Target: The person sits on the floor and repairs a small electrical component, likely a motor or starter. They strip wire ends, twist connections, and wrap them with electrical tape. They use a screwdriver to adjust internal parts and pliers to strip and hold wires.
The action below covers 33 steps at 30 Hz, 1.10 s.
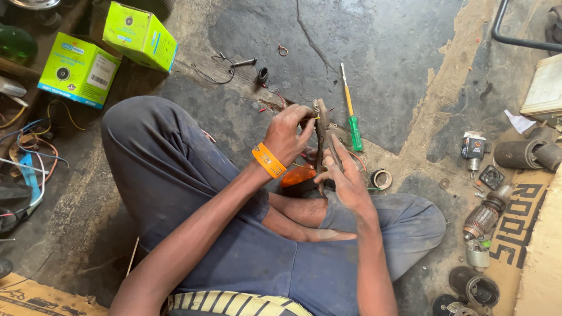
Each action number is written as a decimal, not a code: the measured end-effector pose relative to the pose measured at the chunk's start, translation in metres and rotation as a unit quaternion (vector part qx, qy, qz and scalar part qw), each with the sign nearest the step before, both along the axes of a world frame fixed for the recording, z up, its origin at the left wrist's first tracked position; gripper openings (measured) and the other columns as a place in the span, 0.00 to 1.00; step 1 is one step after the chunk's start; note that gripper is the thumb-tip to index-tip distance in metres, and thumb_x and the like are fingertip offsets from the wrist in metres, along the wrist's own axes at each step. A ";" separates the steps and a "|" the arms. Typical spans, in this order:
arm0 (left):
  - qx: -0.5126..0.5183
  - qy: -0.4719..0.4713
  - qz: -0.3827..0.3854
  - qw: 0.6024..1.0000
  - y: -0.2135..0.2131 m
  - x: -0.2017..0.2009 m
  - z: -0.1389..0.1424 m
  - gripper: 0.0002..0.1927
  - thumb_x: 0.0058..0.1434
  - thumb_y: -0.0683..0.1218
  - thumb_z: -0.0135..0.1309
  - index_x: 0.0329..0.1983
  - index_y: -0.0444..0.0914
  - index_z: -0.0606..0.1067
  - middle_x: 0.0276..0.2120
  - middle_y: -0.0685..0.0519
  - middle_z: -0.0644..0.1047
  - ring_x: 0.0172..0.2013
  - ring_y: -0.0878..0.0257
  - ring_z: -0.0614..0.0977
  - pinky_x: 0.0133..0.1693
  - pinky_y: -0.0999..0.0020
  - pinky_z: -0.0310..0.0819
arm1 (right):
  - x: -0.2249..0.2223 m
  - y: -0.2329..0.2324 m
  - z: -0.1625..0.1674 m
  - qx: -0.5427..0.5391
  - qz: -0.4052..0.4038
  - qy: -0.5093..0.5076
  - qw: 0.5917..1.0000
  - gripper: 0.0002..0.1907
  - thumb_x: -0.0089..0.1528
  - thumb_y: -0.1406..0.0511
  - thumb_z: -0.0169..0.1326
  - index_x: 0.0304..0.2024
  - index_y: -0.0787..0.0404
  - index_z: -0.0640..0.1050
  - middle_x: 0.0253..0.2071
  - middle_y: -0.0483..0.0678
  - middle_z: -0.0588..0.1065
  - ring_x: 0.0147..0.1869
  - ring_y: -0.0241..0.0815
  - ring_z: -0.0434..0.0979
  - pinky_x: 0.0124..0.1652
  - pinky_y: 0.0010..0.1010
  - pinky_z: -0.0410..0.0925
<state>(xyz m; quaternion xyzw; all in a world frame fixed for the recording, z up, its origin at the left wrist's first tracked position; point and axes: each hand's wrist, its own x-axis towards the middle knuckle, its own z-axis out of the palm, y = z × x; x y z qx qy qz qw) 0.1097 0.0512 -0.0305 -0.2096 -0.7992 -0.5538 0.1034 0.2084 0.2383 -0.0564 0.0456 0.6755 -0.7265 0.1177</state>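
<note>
**Clothing and wrist detail of the seated person**

Dark blue trousers, dusty and creased, cover both legs. An orange wristband circles the left wrist. A yellow-and-black striped hem shows at the waist. Forearms and feet are bare.

Worn metal pliers, upright, jaws up, handles down, held over the lap, thin yellow wire at the jaws, orange lamp lens just below

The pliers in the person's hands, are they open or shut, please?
Open: the pliers have their two handles spread apart below the right hand, while the left hand is at their head.
</note>
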 end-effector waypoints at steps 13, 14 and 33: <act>0.000 -0.025 -0.026 0.999 -0.004 0.000 0.008 0.05 0.64 0.39 0.55 0.41 0.32 0.75 0.35 0.44 0.76 0.36 0.48 0.80 0.40 0.57 0.75 | -0.002 0.000 0.000 0.137 0.029 0.113 0.984 0.30 0.73 0.64 0.45 0.75 0.65 0.54 0.54 0.44 0.70 0.53 0.30 0.68 0.52 0.19 0.65; -0.006 -0.027 -0.029 0.999 -0.004 0.000 0.007 0.05 0.64 0.39 0.56 0.41 0.32 0.76 0.35 0.44 0.76 0.36 0.48 0.80 0.39 0.57 0.74 | -0.002 -0.001 0.000 0.087 0.022 0.065 0.994 0.30 0.72 0.64 0.46 0.75 0.62 0.55 0.47 0.43 0.69 0.45 0.30 0.68 0.44 0.20 0.65; 0.086 -0.250 -0.032 0.964 0.001 -0.011 -0.030 0.08 0.65 0.43 0.54 0.41 0.32 0.78 0.27 0.55 0.78 0.29 0.70 0.76 0.34 0.70 0.73 | -0.015 0.027 0.012 0.066 -0.153 0.047 0.985 0.21 0.73 0.60 0.42 0.64 0.66 0.66 0.50 0.53 0.77 0.45 0.36 0.78 0.40 0.27 0.74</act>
